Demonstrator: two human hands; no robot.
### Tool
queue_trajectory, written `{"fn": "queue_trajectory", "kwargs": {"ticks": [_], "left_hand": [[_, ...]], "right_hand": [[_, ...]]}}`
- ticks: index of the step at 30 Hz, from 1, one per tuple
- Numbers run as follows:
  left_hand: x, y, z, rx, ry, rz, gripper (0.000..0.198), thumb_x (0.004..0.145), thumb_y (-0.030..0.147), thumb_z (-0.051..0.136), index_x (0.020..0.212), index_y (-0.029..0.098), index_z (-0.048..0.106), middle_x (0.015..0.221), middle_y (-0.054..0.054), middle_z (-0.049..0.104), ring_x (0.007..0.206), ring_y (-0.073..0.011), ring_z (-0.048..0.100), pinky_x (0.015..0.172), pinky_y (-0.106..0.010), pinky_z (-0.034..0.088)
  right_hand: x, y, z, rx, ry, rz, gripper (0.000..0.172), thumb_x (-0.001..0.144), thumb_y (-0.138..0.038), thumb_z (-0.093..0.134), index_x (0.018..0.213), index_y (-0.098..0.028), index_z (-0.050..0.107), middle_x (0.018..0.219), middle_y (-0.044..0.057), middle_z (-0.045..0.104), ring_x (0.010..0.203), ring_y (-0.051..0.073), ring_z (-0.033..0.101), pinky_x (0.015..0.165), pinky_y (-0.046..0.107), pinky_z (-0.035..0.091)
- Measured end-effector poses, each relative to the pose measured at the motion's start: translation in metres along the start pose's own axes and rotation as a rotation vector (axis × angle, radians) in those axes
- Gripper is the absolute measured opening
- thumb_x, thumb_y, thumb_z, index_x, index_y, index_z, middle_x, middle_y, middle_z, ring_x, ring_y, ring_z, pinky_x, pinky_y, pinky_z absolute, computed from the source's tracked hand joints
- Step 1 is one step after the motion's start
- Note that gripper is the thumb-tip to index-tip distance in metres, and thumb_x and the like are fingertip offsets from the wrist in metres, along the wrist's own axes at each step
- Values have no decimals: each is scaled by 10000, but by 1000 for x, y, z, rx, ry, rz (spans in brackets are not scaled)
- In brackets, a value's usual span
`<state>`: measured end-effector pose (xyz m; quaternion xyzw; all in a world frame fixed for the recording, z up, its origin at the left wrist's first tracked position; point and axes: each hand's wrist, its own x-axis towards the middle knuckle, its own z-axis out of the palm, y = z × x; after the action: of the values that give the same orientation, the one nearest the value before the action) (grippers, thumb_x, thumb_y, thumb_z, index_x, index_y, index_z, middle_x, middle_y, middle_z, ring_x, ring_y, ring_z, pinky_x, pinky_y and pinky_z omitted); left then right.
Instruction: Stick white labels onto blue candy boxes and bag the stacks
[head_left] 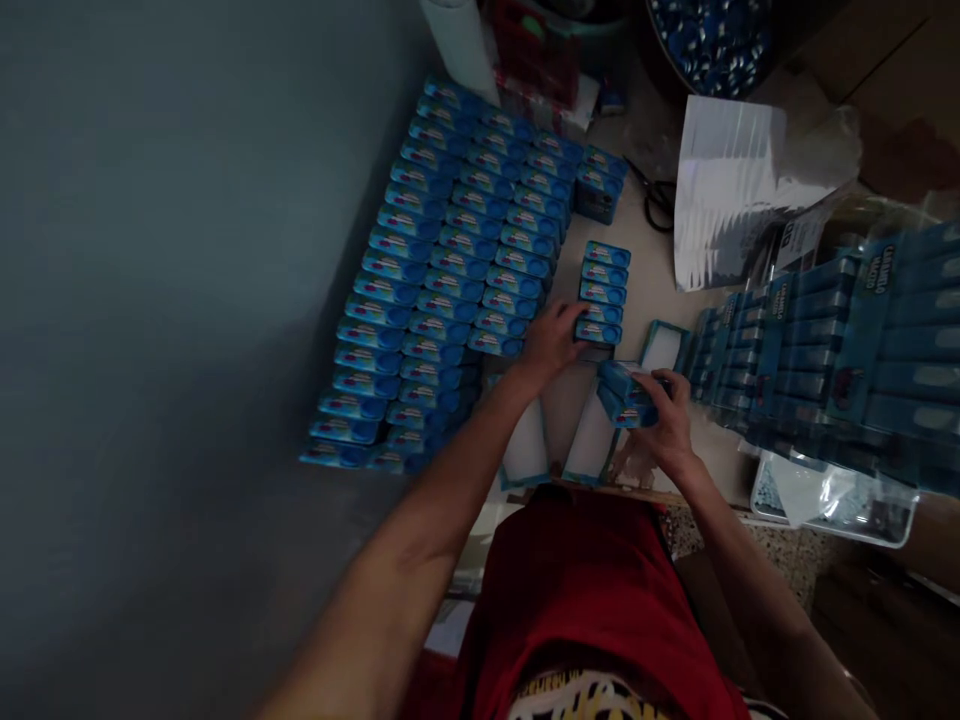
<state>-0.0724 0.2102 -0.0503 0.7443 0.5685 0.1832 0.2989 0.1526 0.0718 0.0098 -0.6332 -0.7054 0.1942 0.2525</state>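
My left hand (555,343) reaches to the near end of a short row of small blue boxes (604,292). Its thumb and forefinger close on the left ends of the nearest boxes, which still stand in line with the row. In my right hand (667,415) a couple of blue boxes (626,392) are gripped just above the table's front part. Below and between the hands lie open blue-edged trays with white insides, one a white-lined tray (589,440). Another white-lined tray (664,346) sits beyond my right hand.
Long columns of blue boxes (427,270) stand to the left, by the wall (187,250). Plastic-wrapped blue packs (840,340) are stacked to the right. Scissors (658,205), a plastic bag (727,190) and a dark bowl (667,50) of blue wrapped pieces are farther back.
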Motion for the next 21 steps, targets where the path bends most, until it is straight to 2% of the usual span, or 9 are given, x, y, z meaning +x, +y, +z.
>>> {"fn": "queue_trajectory", "kwargs": {"ticks": [2,5,7,10,13,17,21], "left_hand": [[1,-4,1,-77,-63,30,613,870,178,746,1469,235,625,1357,-120,682,1236,-315,668,1039,-408,545],[-4,-6,0,-154,-32,-22,654,870,135,725,1505,226,595,1385,-122,685,1208,-302,689,1020,-395,565],[-10,-5,-1,-169,5,-69,671,869,121,719,1518,221,582,1391,-124,679,1217,-299,689,1025,-398,572],[-16,-3,-2,-154,30,-74,705,854,86,703,1533,224,572,1424,-132,645,1271,-313,665,1049,-424,570],[-11,0,-3,-187,33,-59,735,839,51,682,1543,224,562,1446,-130,627,1275,-297,660,1059,-416,569],[10,0,-10,-200,-29,-7,551,848,96,713,1387,209,696,1312,-112,693,1212,-288,675,1054,-407,565],[19,-3,-21,-208,-77,63,413,858,142,726,1265,193,766,1200,-105,719,1101,-281,699,1022,-409,564]], "right_hand": [[5,-11,11,-6,-21,11,603,804,-235,788,1393,-292,673,1361,129,513,1290,340,542,1068,500,562],[9,-20,19,-21,-61,47,691,767,-215,799,1434,-297,639,1336,124,530,1274,340,546,1045,497,578],[10,-20,16,-45,-65,61,704,744,-202,798,1422,-298,640,1326,118,555,1255,340,555,1048,507,576],[9,-14,5,-74,-61,35,633,761,-211,788,1378,-287,668,1301,114,603,1225,337,575,1063,513,559],[11,-11,-1,-64,-74,-14,573,806,-249,780,1369,-268,679,1278,118,635,1211,332,596,1072,505,546],[22,-16,13,-14,-77,-46,567,854,-293,774,1408,-259,656,1309,128,638,1253,330,590,1123,500,525],[32,-21,41,-46,-62,28,648,839,-233,762,1470,-253,618,1369,141,610,1306,346,553,1163,540,505]]}}
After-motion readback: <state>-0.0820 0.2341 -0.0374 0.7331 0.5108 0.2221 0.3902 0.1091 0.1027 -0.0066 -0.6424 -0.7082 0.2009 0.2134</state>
